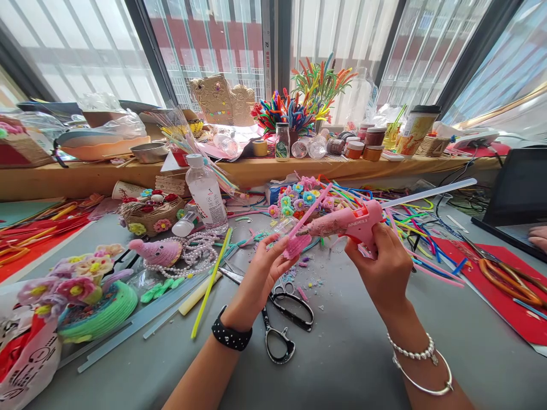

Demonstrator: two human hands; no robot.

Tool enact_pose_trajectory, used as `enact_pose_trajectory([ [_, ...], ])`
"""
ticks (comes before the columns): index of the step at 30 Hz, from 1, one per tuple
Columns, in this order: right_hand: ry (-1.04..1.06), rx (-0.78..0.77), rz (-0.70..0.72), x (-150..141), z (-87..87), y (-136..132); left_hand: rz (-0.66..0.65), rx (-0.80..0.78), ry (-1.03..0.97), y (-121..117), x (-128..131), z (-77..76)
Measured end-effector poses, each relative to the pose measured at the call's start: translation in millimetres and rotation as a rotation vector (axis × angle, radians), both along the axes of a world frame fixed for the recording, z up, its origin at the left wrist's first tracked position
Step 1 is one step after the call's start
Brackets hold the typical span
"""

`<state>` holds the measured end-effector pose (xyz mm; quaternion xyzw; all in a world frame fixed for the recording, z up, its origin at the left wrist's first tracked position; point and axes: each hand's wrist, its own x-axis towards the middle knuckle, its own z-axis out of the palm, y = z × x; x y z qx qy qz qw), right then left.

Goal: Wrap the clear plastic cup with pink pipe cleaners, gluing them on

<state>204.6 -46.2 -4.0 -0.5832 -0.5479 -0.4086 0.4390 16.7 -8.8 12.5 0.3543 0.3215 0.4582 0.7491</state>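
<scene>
My right hand (pixel 384 265) is wrapped round the handle of a pink hot glue gun (pixel 359 223), with a long clear glue stick (pixel 431 192) sticking out of its back. The gun's nozzle points left, close to a pink fuzzy pipe-cleaner piece (pixel 297 246) with a straight strip rising from it. My left hand (pixel 267 267) pinches that piece between its fingers. Whether the nozzle touches it I cannot tell. Below my left hand, black-handled scissors (pixel 280 344) lie on the grey table, and a second pair shows partly behind the hand.
At the left are a pipe-cleaner flower arrangement (pixel 77 285), loose glue sticks (pixel 128 336), a pink beaded figure (pixel 160 253) and a water bottle (pixel 207 196). Orange-handled scissors (pixel 508 279) lie on red paper at the right, near a laptop (pixel 519 193) and another person's hand (pixel 539 234).
</scene>
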Motion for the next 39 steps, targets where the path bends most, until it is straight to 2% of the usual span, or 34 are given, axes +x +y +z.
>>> enact_pose_trajectory([
  [24,0.040,-0.018,0.000,1.1,1.6,-1.4,0.024,-0.023,-0.007,0.0,-0.4,2.0],
  [39,-0.011,0.017,-0.025,5.4,1.1,-0.4,0.012,-0.005,-0.005,-0.4,-0.5,2.4],
])
